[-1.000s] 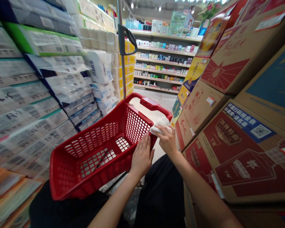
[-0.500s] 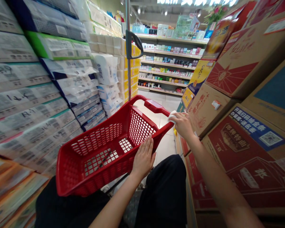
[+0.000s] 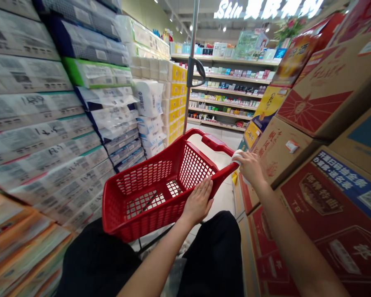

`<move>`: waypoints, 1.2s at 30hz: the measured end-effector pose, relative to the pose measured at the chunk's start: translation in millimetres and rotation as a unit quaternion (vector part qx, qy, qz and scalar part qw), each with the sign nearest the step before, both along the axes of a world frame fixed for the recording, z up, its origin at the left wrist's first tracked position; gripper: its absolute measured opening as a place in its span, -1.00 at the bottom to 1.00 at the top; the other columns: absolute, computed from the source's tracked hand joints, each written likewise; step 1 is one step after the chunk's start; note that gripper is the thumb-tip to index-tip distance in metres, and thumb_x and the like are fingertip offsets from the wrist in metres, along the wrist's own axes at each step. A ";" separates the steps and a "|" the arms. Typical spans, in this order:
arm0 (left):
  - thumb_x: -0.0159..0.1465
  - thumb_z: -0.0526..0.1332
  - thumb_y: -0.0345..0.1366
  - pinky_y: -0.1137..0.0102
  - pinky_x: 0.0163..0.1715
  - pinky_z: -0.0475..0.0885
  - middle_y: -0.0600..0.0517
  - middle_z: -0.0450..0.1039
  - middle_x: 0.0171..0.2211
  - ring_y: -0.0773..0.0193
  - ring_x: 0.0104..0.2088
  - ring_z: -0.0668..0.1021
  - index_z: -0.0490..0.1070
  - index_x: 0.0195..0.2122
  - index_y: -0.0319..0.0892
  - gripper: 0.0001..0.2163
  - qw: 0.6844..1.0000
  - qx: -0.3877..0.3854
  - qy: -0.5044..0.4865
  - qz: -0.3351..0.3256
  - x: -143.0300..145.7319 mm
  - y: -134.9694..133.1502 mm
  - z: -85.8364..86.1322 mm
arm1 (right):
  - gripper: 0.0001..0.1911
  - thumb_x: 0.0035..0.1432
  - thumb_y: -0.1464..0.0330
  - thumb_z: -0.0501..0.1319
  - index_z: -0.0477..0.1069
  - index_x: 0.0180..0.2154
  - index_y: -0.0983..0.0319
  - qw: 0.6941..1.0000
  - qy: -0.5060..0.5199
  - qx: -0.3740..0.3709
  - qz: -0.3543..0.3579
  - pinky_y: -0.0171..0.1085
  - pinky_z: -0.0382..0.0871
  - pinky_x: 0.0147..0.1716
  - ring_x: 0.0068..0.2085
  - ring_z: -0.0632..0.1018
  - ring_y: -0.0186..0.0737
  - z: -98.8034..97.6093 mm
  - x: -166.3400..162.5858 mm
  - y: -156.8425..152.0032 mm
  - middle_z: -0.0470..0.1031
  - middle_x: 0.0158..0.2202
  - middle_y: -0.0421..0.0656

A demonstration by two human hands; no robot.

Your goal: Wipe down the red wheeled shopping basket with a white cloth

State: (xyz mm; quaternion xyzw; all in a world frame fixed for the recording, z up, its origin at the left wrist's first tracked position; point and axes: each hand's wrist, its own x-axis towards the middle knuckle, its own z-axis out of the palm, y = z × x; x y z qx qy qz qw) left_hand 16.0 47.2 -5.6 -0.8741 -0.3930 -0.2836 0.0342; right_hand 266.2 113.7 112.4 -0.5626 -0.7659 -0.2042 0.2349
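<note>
On one red basket (image 3: pixel 142 222): two hands (image 3: pixel 199 200) (image 3: pixel 250 167), one cloth (image 3: pixel 236 157).

The red plastic shopping basket (image 3: pixel 160 220) is a long, open-topped tub with a smooth, glossy rim and walls pierced by rows of small openings. Its handle (image 3: pixel 214 142), moulded in the same red, forms a loop at the far right end, with a thicker grip in the middle of the crossbar. From the handle, the tub stretches toward the lower left, its open side facing up. The lattice end wall stands nearest the handle, a gap between them; the bottom, also cut into a grid, lies lower and to the left. The white cloth (image 3: pixel 236 156) is bunched small against the handle's right-hand corner, touching it, partly hidden.
</note>
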 end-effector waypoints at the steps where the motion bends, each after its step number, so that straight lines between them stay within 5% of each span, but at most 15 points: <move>1: 0.40 0.02 -0.23 0.17 0.36 0.09 -0.14 -0.22 0.43 0.09 0.42 -0.08 -0.31 0.42 -0.30 -0.32 1.000 0.000 -0.002 0.000 2.4 1.3 -0.7 | -0.62 0.07 0.63 0.07 0.54 -0.29 0.13 1.000 -0.001 0.003 0.000 -0.18 0.07 0.03 -0.05 0.47 -0.17 -1.1 2.4 1.4 0.57 -0.10 -0.18; 17: 0.33 0.00 -0.38 0.19 0.38 0.02 -0.11 -0.15 0.44 0.21 0.43 -0.05 -0.28 0.42 -0.28 -0.33 0.999 -0.013 -0.008 -0.049 1.3 66.6 0.8 | -0.66 0.06 0.59 0.11 0.55 -0.23 0.17 0.998 -0.013 0.013 -0.054 -0.17 0.09 -0.03 -0.03 0.40 -0.09 -9.3 15.9 22.0 0.52 -0.08 -0.09; 26: 0.11 0.05 -0.52 0.21 0.39 0.00 -0.13 -0.03 0.41 0.15 0.41 0.04 -0.13 0.40 -0.34 -0.23 0.998 -0.004 -0.018 0.065 -0.5 97.5 -0.3 | -0.67 0.11 0.56 0.12 0.56 -0.16 0.20 0.992 -0.004 -0.010 -0.125 -0.15 0.12 -0.10 -0.06 0.34 -0.01 -5.8 -29.2 -5.1 0.50 -0.13 -0.01; 31: 0.15 0.08 -0.49 0.12 0.36 0.06 -0.22 0.09 0.37 0.04 0.37 0.15 -0.06 0.37 -0.37 -0.28 0.993 -0.014 -0.044 0.109 -24.3 114.9 7.5 | -0.63 0.14 0.58 0.10 0.54 -0.10 0.20 0.998 0.013 0.016 -0.063 -0.15 0.17 -0.11 -0.11 0.35 -0.02 -8.2 -77.3 -27.4 0.49 -0.17 -0.01; 36: 0.18 0.05 -0.48 0.10 0.33 0.12 -0.20 0.24 0.29 0.08 0.31 0.29 0.09 0.31 -0.31 -0.38 0.993 -0.024 -0.050 0.105 -72.0 137.2 22.2 | -0.62 0.23 0.54 0.10 0.50 0.00 0.13 0.993 0.073 0.052 0.073 -0.13 0.21 -0.05 -0.07 0.39 -0.06 -22.0 -125.0 -37.7 0.49 -0.07 -0.04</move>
